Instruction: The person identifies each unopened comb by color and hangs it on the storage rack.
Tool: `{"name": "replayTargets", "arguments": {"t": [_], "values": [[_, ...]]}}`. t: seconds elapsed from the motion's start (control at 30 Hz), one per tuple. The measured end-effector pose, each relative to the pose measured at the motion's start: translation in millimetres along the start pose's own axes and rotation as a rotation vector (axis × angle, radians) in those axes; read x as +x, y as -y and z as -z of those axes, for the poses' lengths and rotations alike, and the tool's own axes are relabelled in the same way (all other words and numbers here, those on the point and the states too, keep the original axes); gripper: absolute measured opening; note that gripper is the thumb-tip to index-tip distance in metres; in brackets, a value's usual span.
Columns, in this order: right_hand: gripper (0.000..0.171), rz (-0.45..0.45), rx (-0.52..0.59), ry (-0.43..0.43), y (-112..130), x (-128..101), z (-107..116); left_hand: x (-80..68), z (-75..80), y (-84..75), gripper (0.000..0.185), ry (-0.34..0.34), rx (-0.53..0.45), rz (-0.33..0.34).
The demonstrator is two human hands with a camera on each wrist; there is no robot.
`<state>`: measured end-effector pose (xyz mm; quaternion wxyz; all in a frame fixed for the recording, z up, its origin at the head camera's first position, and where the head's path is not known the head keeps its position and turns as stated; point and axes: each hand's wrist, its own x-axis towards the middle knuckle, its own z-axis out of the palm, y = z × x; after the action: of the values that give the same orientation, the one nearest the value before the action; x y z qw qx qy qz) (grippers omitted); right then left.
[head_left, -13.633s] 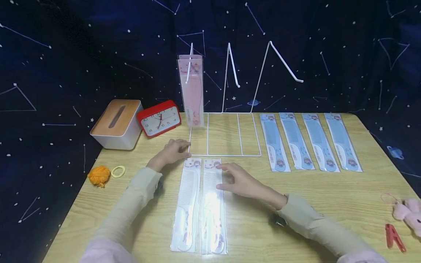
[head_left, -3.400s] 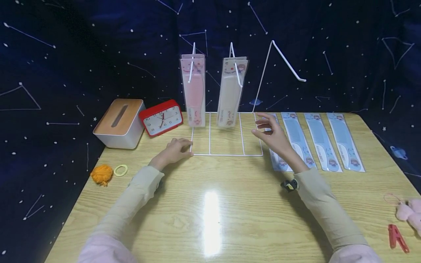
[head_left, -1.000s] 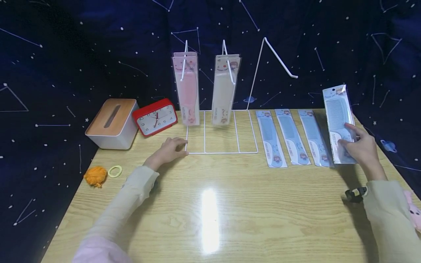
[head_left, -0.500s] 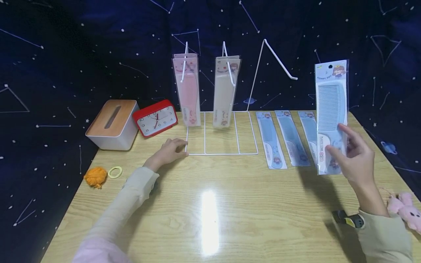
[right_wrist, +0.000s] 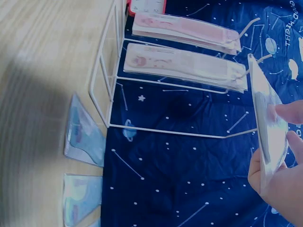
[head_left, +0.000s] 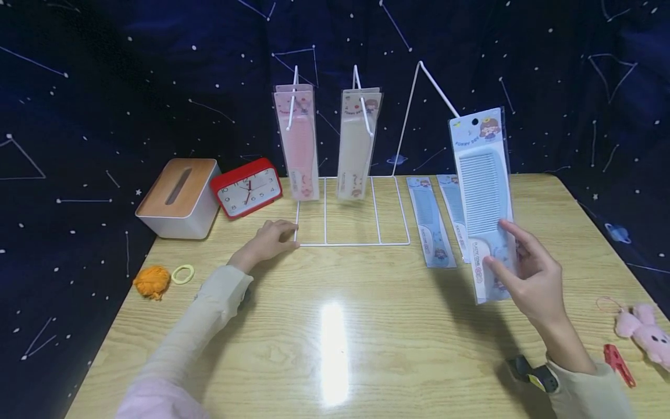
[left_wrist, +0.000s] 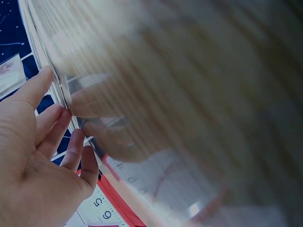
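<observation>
My right hand point(head_left: 539, 285) pinches a packaged blue comb point(head_left: 484, 192) by its lower part, thumb in front. The pack is raised above the table, slightly tilted, its hang hole at the top. Its upper edge covers the tip of the bare right hook point(head_left: 439, 90) in the head view. My left hand point(head_left: 269, 240) holds the front left corner of the white wire rack point(head_left: 356, 245). Pink comb packs point(head_left: 300, 145) hang on the left hook and white comb packs point(head_left: 358, 145) on the middle one. Blue comb packs point(head_left: 431, 224) lie right of the rack, partly hidden by the held one.
A red alarm clock point(head_left: 248, 189) and a tissue box point(head_left: 180, 201) stand left of the rack. Orange yarn point(head_left: 152, 282) and a yellow ring point(head_left: 183, 274) lie at the left edge. A red clip point(head_left: 619, 365) and a pink plush toy point(head_left: 646, 334) lie at right.
Both white comb packs went from the table to the middle hook. My right hand has lifted the rightmost blue pack and brought it left, toward the right hook. The left hand stays put.
</observation>
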<state>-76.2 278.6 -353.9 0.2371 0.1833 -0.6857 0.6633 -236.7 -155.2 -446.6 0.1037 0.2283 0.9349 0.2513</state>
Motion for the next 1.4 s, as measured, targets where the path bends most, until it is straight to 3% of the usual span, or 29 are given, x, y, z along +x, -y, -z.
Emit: {"name": "replayTargets", "arguments": {"t": [0.43,0.67,0.8,1.07,1.4], "values": [[0.062,-0.088,-0.032,0.027,-15,8,-10,0.2,2.9,-0.8,0.056,0.024,0.0,0.022],[0.053,-0.209,0.009,0.098,-40,36,-19,1.3,4.6,-1.4,0.056,0.024,0.002,0.019],[0.047,-0.264,-0.031,0.144,-55,56,-22,1.9,3.5,-0.6,0.056,0.031,-0.004,0.027],[0.043,-0.361,-0.131,0.149,-76,92,-31,2.7,-1.0,1.2,0.056,0.04,-0.017,0.049],[0.036,-0.474,-0.183,0.131,-92,120,-39,1.6,-0.8,0.4,0.056,0.021,-0.006,0.037]]}}
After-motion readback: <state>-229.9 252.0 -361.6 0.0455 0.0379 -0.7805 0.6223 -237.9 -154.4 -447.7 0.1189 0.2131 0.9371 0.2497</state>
